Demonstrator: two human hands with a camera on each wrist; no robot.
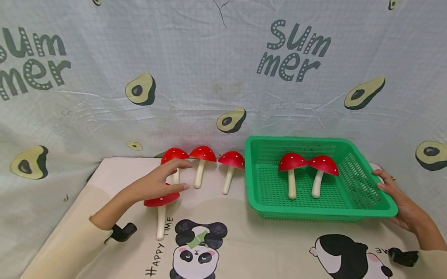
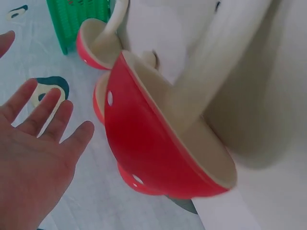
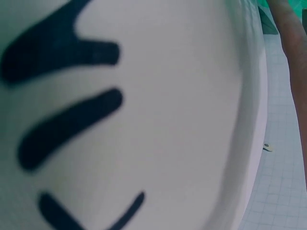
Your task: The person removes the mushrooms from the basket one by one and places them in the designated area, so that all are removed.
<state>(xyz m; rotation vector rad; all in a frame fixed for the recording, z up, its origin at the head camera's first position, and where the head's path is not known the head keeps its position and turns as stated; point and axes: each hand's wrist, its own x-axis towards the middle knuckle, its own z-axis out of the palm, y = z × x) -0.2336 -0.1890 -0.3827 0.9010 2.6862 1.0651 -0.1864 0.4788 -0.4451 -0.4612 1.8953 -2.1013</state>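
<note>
Panda-printed mat [image 1: 261, 256] underlies my open left hand [image 1: 156, 185], hovering over a toy mushroom [image 1: 161, 204] lying near the basket [image 1: 363, 209] my right hand [image 1: 401, 206] steadies; light, rigid, best pinched by its stem.

We see mostly a blurred white cloth [image 3: 182, 120] w/ black printed strokes [image 3: 67, 122], very close to the lens. Top right, a sliver of the green basket [image 3: 267, 19] & part of the right hand [image 3: 293, 52], fingers not visible. Lower right, gridded backdrop fabric [image 3: 280, 191] w/ a tiny printed mark.
</note>
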